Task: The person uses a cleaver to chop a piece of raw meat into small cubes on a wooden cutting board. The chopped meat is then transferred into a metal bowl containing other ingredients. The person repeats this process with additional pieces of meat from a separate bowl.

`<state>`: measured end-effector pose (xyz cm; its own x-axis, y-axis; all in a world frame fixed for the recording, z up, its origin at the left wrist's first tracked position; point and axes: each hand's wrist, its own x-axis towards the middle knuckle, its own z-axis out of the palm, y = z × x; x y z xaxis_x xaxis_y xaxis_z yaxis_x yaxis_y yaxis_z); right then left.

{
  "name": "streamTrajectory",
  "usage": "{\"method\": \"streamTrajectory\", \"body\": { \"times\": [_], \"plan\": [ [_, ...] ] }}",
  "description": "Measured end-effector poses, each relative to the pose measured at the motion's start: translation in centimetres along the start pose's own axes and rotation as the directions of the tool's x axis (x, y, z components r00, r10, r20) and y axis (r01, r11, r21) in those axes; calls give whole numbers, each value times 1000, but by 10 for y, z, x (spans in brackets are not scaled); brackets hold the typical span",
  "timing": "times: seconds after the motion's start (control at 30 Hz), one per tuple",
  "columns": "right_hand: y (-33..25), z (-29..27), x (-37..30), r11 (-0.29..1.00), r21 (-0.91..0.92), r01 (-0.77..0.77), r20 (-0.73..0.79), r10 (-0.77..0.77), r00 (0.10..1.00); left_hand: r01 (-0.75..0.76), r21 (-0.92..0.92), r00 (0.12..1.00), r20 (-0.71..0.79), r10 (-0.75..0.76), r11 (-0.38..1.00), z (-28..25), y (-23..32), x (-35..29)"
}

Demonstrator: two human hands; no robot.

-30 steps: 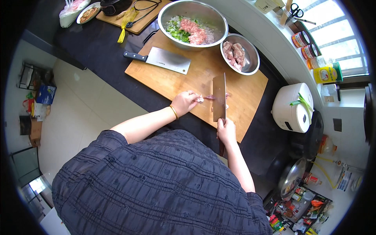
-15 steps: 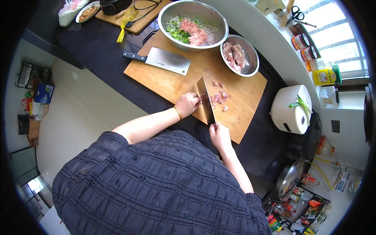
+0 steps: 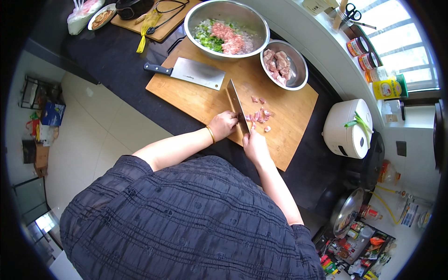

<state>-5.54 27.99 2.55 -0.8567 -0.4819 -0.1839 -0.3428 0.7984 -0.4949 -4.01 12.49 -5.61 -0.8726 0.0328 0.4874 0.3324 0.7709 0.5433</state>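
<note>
Gripping a cleaver [image 3: 237,105] with fingers wrapped round its handle, the right hand [image 3: 254,145] held the blade over meat pieces [image 3: 258,115] on the wooden cutting board [image 3: 289,112]; the left hand [image 3: 223,125], fingers curled together, rested beside the blade.

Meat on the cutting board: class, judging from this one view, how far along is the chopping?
Done: the big bowl already holds minced meat and greens. In hand: the right hand holds a cleaver over small meat pieces, and the left hand is beside them. Left: whole chunks sit in the small bowl.
</note>
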Motion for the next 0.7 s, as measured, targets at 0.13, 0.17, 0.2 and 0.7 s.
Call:
{"method": "streamTrajectory", "body": {
  "times": [0.13,0.17,0.2,0.7],
  "plan": [
    [19,-15,-23,1000,17,13,71,-14,997,31,12,999,37,-32,999,-5,0,-1],
    [23,-20,-30,1000,21,8,99,-10,995,22,-1,999,32,-22,1000,-4,-1,-2],
    [22,-21,-33,1000,9,-4,109,3,994,13,-14,1000,27,-13,1000,-2,-3,-3],
    [16,-17,-30,997,67,-43,86,38,996,-39,-5,997,60,39,999,-9,1,-1]
  ]
}}
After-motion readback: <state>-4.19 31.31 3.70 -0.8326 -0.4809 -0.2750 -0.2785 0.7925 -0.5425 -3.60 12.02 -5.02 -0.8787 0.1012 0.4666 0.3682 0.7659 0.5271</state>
